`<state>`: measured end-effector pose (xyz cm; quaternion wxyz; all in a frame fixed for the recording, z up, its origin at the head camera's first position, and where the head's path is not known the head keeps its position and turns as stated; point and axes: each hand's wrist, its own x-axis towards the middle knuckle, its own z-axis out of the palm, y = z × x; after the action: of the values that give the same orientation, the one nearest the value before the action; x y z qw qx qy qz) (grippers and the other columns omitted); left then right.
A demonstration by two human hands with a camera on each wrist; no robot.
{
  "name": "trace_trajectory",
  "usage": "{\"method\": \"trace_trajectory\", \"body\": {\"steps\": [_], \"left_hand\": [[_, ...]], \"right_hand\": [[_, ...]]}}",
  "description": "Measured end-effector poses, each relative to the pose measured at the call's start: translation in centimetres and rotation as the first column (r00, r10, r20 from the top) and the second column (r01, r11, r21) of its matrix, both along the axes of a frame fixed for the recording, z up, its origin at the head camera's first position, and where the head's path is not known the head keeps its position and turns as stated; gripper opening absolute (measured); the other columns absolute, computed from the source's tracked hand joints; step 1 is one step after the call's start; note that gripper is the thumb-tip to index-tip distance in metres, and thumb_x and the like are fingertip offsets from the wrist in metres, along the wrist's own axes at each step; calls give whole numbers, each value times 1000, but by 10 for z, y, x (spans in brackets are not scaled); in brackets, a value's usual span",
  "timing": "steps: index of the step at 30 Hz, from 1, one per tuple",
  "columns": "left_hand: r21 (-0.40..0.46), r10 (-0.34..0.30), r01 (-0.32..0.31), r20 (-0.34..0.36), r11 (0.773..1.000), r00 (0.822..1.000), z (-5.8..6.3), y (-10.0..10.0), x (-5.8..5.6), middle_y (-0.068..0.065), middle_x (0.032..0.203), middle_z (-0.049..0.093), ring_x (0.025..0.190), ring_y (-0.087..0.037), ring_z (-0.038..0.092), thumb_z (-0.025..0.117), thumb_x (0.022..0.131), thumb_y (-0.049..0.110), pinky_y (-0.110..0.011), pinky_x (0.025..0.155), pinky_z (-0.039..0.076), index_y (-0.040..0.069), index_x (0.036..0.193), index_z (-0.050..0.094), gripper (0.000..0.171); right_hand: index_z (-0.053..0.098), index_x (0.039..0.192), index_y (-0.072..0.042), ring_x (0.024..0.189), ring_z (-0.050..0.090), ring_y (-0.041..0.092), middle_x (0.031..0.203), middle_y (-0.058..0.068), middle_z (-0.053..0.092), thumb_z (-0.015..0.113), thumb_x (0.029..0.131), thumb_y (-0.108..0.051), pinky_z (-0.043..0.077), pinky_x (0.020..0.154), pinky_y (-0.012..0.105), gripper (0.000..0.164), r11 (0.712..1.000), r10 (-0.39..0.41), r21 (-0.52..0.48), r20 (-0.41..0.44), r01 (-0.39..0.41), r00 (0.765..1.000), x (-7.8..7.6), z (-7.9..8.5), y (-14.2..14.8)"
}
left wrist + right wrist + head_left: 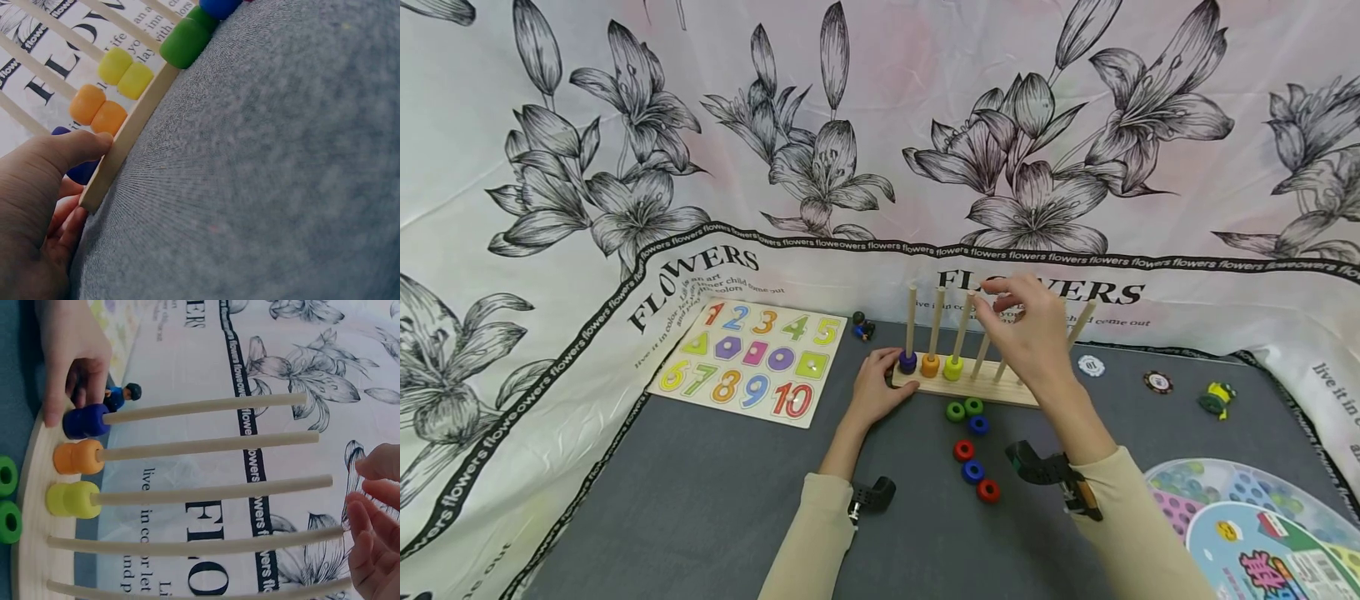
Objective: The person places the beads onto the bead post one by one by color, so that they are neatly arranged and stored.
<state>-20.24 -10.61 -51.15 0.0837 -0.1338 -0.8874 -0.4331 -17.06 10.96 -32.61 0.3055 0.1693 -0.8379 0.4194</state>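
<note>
Clasping the flat, smooth wooden base [958,388] is the left grip [877,387].

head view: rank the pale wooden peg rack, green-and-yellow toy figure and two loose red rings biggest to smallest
1. Pale wooden peg rack
2. Green-and-yellow toy figure
3. Farther red ring and nearer red ring: unranked, nearly alike, and nearness makes it unsure

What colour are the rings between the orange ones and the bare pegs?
Those rings are yellow, seen best in the right wrist view.
</note>
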Motion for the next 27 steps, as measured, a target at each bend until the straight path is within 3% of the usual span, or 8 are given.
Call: {"method": "trace_trajectory", "body": {"steps": [2, 5, 9, 12, 19, 23, 27], "left_hand": [[-2, 0, 0, 4, 1000, 1000, 0, 0, 0, -16, 132, 54, 115, -30, 52, 78, 84, 23, -38, 93, 51, -2, 134, 59, 59], [-2, 1, -1, 3, 1000, 1000, 0, 0, 0, -16, 132, 54, 115, -30, 52, 78, 84, 24, -38, 93, 51, -2, 133, 59, 59], [-2, 3, -3, 1, 1000, 1000, 0, 0, -1, -15, 132, 54, 114, -29, 53, 78, 84, 24, -38, 93, 51, -2, 133, 60, 59], [-3, 4, -4, 8, 1000, 1000, -1, 1, -1, -15, 132, 54, 114, -29, 52, 78, 84, 24, -38, 93, 50, -2, 134, 59, 60], [-7, 4, -4, 8, 1000, 1000, -1, 0, -1, -16, 132, 54, 113, -30, 53, 78, 84, 25, -38, 92, 50, -2, 134, 59, 60], [-8, 4, -4, 9, 1000, 1000, -1, 0, -1, -15, 133, 53, 113, -29, 53, 78, 84, 26, -38, 92, 50, -1, 134, 59, 60], [-10, 5, -5, 20, 1000, 1000, -2, 0, -1, -15, 134, 53, 114, -29, 53, 78, 84, 26, -39, 92, 50, -1, 135, 58, 61]], "right_hand": [[74, 98, 2, 73, 66, 26, 90, 15, 69, 74, 84, -1, 45, 58, 20, 14, 1000, 16, -22, 8, -16, 1000, 3, -4, 4], [75, 98, 1, 73, 64, 16, 91, 13, 70, 73, 85, 1, 43, 59, 10, 14, 998, 37, -56, 30, -35, 999, 8, -12, 10], [75, 100, 1, 75, 60, 1, 94, 13, 72, 72, 85, 1, 46, 62, 9, 15, 996, 66, -73, 76, -60, 995, 15, -25, 19], [74, 102, 1, 76, 59, -2, 93, 13, 72, 72, 86, 1, 46, 62, 10, 16, 995, 84, -56, 128, -77, 988, 20, -38, 27], [73, 107, -2, 78, 64, 8, 93, 10, 73, 72, 87, -3, 51, 64, 16, 20, 997, 69, -3, 288, -71, 955, 28, -79, 41], [72, 111, -1, 82, 66, 18, 94, 9, 73, 73, 87, -5, 53, 67, 22, 24, 995, 82, 20, 389, -97, 918, 31, -102, 46], [70, 113, 3, 82, 67, 20, 94, 10, 72, 74, 87, -3, 56, 70, 25, 27, 985, 152, -2, 455, -170, 877, 33, -122, 51]]}}
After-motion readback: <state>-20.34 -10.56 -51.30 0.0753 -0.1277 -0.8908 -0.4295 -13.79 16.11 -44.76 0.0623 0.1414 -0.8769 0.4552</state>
